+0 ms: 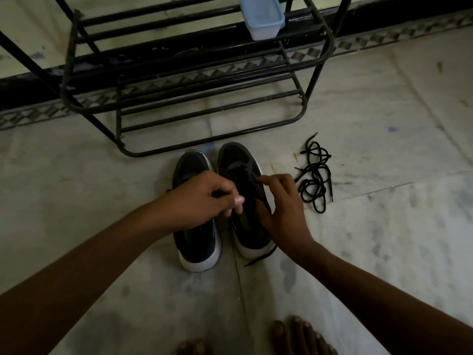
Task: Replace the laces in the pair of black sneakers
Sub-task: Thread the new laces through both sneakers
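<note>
Two black sneakers with white soles stand side by side on the floor, toes pointing away from me: the left sneaker (198,242) and the right sneaker (240,162). My left hand (202,198) hovers over the gap between them, fingers pinched together near the right shoe's lacing; what it pinches is too dark to tell. My right hand (284,208) rests on the right sneaker's outer side, fingers spread over the tongue area. A black lace end (261,257) trails from that shoe by its heel. A loose pile of black laces (313,175) lies on the floor to the right.
A black metal shoe rack (194,80) stands just beyond the sneakers' toes, with a pale blue lidded plastic box (262,17) on an upper shelf. My bare toes (299,336) show at the bottom edge. The floor is pale marble with a patterned border by the wall.
</note>
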